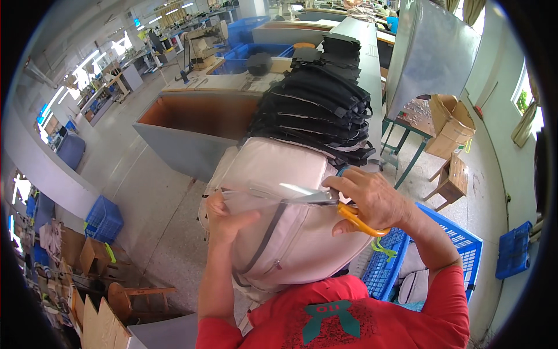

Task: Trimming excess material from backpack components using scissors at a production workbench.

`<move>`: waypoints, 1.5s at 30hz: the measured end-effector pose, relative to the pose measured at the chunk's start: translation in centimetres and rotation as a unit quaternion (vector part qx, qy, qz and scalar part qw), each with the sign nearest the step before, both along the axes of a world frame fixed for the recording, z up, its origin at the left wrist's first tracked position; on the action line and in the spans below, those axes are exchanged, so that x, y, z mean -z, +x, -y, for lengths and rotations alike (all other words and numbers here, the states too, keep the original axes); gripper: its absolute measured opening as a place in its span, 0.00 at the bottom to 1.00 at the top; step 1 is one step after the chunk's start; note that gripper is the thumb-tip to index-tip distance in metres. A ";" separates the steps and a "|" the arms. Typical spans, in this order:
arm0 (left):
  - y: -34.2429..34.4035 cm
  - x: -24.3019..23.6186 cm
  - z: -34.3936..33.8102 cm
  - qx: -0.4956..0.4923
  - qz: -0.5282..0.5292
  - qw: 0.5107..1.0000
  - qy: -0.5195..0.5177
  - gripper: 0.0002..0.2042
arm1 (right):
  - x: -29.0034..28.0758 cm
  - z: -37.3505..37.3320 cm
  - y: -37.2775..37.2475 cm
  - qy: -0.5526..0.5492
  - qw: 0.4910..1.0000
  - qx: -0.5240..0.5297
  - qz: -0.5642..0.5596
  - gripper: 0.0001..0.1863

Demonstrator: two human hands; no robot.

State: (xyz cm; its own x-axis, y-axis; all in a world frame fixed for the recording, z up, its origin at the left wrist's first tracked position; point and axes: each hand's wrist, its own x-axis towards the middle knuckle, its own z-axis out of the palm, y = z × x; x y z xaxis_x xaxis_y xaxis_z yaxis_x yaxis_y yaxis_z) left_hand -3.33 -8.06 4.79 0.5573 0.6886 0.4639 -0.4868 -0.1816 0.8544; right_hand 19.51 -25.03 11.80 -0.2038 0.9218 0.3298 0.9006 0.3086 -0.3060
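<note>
My right hand [366, 198] grips orange-handled scissors [365, 224], their steel blades reaching leftward across a thin pale strip [238, 193] on a light pink padded bag piece [273, 163]. The strip's end is pinched in my left hand [224, 218], whose thumb points right over the fabric. A dark band and a zipper [274, 266] run along the pink piece beneath both hands. Just beyond it lies a tall stack of black bag pieces [314, 96].
A grey, wood-lined bin [168, 145] and blue tubs [257, 49] adjoin the long worktable. Blue baskets [465, 238] with bag pieces stand at my right, near a wooden stool [457, 177], cardboard box [446, 131] and small table [407, 125]. Wooden chairs [125, 294] stand at lower left.
</note>
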 end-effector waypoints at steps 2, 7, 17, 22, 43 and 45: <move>0.1 -0.3 0.3 0.005 -0.010 1.000 0.013 0.18 | -0.2 0.2 -0.2 -0.006 1.000 0.004 0.017 0.35; 0.7 -0.3 0.7 0.025 -0.032 0.998 0.042 0.16 | -0.2 0.0 -0.3 -0.019 0.999 -0.027 0.023 0.33; 1.4 -0.3 1.4 0.010 -0.057 0.998 0.021 0.16 | 2.1 0.3 0.0 0.016 0.999 -0.026 0.027 0.24; 1.8 -0.3 1.5 0.017 -0.114 0.991 0.065 0.16 | 2.5 0.8 0.5 0.001 0.998 0.002 -0.057 0.29; 3.7 -2.2 3.1 0.139 -0.163 0.974 0.071 0.08 | 0.9 2.5 0.1 -0.036 0.997 0.056 0.030 0.29; 3.7 -2.2 3.1 0.141 -0.161 0.974 0.070 0.08 | 0.6 2.4 0.0 -0.048 0.997 0.046 0.028 0.29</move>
